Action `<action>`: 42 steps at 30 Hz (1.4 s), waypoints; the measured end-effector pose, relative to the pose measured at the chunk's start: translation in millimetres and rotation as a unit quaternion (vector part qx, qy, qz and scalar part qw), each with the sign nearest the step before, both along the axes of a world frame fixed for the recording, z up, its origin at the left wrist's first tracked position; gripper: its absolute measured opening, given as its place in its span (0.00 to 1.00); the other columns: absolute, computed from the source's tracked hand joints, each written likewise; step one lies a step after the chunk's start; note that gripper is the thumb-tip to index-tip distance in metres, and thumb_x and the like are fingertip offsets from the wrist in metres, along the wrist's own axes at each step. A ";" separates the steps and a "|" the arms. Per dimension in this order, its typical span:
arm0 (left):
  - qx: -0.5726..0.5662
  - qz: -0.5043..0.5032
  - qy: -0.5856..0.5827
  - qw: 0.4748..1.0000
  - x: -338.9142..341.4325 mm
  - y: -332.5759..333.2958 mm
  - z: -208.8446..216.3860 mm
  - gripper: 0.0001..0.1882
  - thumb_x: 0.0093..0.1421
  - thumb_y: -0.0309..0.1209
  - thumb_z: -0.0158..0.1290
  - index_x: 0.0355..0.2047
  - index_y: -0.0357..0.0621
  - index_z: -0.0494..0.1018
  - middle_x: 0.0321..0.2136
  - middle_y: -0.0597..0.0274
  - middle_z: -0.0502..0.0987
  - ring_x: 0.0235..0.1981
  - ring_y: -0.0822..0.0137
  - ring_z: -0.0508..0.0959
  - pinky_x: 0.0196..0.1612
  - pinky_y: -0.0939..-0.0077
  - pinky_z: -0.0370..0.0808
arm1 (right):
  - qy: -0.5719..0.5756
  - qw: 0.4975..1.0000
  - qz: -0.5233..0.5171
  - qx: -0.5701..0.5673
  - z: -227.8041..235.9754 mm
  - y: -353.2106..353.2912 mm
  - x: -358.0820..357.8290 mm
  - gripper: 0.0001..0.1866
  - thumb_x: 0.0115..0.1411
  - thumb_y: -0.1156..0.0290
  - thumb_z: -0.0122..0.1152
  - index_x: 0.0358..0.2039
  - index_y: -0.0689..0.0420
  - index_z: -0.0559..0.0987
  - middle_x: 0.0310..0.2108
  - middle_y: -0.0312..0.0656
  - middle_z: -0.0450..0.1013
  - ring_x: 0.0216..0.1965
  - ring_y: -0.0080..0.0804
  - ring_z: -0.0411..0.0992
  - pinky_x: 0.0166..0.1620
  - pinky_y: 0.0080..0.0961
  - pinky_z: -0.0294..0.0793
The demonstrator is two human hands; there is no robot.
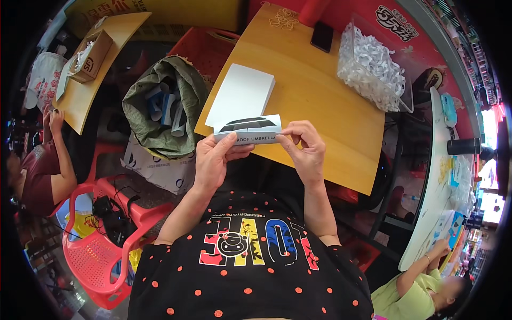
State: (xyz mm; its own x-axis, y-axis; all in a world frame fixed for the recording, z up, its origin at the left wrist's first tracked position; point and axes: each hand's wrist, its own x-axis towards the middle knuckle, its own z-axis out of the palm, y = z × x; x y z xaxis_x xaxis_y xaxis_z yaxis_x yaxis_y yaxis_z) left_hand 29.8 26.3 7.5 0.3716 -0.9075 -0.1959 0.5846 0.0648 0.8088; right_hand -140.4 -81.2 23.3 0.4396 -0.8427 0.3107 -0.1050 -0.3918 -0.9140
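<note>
Printed paper roll (248, 129) is between your closed fingers (226, 142): left hand (214, 158) clasping its left end, right hand (308, 151) pinching its right, near the white paper stack (241, 95).

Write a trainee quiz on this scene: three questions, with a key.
1. True or false: the left hand and the right hand both touch the curled printed sheet.
2. Which of these is nearest the black phone: A, the stack of white sheets; B, the clear bin; C, the red chair?
3. Fill in: the open sack left of the table is coloured ____.

Key: 1 true; 2 B; 3 green.
</note>
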 end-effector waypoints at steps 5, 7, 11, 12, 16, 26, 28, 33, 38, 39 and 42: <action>-0.008 -0.010 -0.008 1.000 -0.8 0.6 -1.4 0.15 0.64 0.30 0.47 0.42 0.26 0.71 0.35 0.44 0.78 0.34 0.58 0.82 0.39 0.69 0.81 | -0.074 0.992 0.000 0.098 -5.6 3.5 2.8 0.04 0.51 0.79 0.66 0.27 0.61 0.78 0.29 0.36 0.75 0.26 0.19 0.67 0.33 0.17 0.68; -0.012 -0.009 -0.011 1.000 -2.8 1.3 -0.5 0.15 0.64 0.30 0.47 0.42 0.26 0.71 0.34 0.44 0.78 0.34 0.58 0.82 0.39 0.69 0.81 | -0.103 0.982 -0.005 0.158 -8.6 5.1 4.3 0.04 0.52 0.78 0.65 0.26 0.63 0.77 0.28 0.37 0.75 0.27 0.19 0.69 0.34 0.16 0.69; -0.011 0.005 -0.027 1.000 -2.1 2.3 -4.5 0.15 0.63 0.30 0.47 0.40 0.26 0.72 0.32 0.44 0.79 0.32 0.59 0.82 0.38 0.70 0.80 | -0.134 0.966 0.001 0.222 -20.3 1.3 7.0 0.05 0.52 0.78 0.65 0.25 0.63 0.77 0.25 0.39 0.76 0.27 0.19 0.71 0.34 0.17 0.71; -0.006 0.009 -0.037 0.999 -1.0 2.7 -6.0 0.15 0.63 0.30 0.48 0.40 0.26 0.73 0.32 0.44 0.79 0.31 0.59 0.82 0.38 0.71 0.80 | -0.146 0.960 0.008 0.239 -22.8 0.7 8.1 0.05 0.52 0.78 0.66 0.24 0.63 0.77 0.24 0.39 0.76 0.26 0.19 0.71 0.33 0.18 0.71; 0.003 0.031 -0.061 0.998 0.8 1.7 -10.6 0.15 0.63 0.31 0.48 0.39 0.26 0.73 0.31 0.45 0.79 0.30 0.61 0.82 0.36 0.73 0.80 | -0.169 0.933 0.031 0.316 -26.5 -0.4 9.9 0.04 0.53 0.79 0.63 0.28 0.63 0.76 0.25 0.40 0.76 0.23 0.19 0.70 0.26 0.14 0.69; 0.018 0.001 -0.097 0.995 -8.2 2.5 -17.7 0.14 0.62 0.31 0.48 0.39 0.28 0.73 0.31 0.49 0.79 0.30 0.61 0.82 0.36 0.73 0.79 | -0.205 0.882 0.071 0.418 -21.9 20.9 25.2 0.11 0.55 0.82 0.60 0.40 0.65 0.73 0.30 0.43 0.75 0.13 0.15 0.64 0.14 0.09 0.61; 0.019 -0.003 -0.100 0.995 -7.8 2.3 -17.1 0.14 0.62 0.30 0.48 0.39 0.29 0.74 0.31 0.50 0.80 0.31 0.61 0.82 0.37 0.73 0.79 | -0.214 0.886 0.063 0.407 -25.5 21.1 25.9 0.11 0.55 0.82 0.60 0.39 0.65 0.73 0.30 0.43 0.75 0.13 0.14 0.63 0.14 0.09 0.60; 0.039 0.019 -0.129 0.991 -16.2 -0.6 -17.9 0.10 0.58 0.26 0.56 0.38 0.31 0.75 0.30 0.55 0.80 0.29 0.68 0.81 0.34 0.79 0.79 | -0.200 0.898 0.049 0.389 -27.5 21.9 27.1 0.11 0.54 0.82 0.61 0.38 0.66 0.74 0.29 0.42 0.75 0.13 0.13 0.61 0.14 0.10 0.57; 0.070 0.041 -0.130 0.988 -20.0 -5.3 -18.6 0.11 0.55 0.26 0.59 0.36 0.32 0.76 0.28 0.57 0.80 0.25 0.71 0.80 0.28 0.82 0.78 | -0.170 0.911 0.041 0.374 -27.5 22.4 25.6 0.09 0.54 0.82 0.61 0.37 0.66 0.74 0.29 0.41 0.75 0.13 0.12 0.60 0.13 0.10 0.57; 0.073 0.036 -0.129 0.988 -19.7 -5.0 -19.6 0.10 0.55 0.26 0.59 0.36 0.33 0.76 0.29 0.57 0.80 0.24 0.71 0.80 0.27 0.81 0.78 | -0.168 0.911 0.038 0.375 -27.5 21.9 24.9 0.09 0.54 0.82 0.61 0.37 0.66 0.75 0.29 0.41 0.75 0.12 0.12 0.60 0.13 0.10 0.57; 0.068 0.024 -0.113 0.991 -17.3 -5.0 -24.2 0.09 0.56 0.27 0.58 0.35 0.33 0.75 0.28 0.56 0.80 0.23 0.70 0.80 0.25 0.81 0.77 | -0.185 0.904 0.051 0.381 -28.0 21.2 23.8 0.09 0.56 0.80 0.60 0.38 0.66 0.75 0.28 0.41 0.75 0.12 0.12 0.60 0.13 0.11 0.57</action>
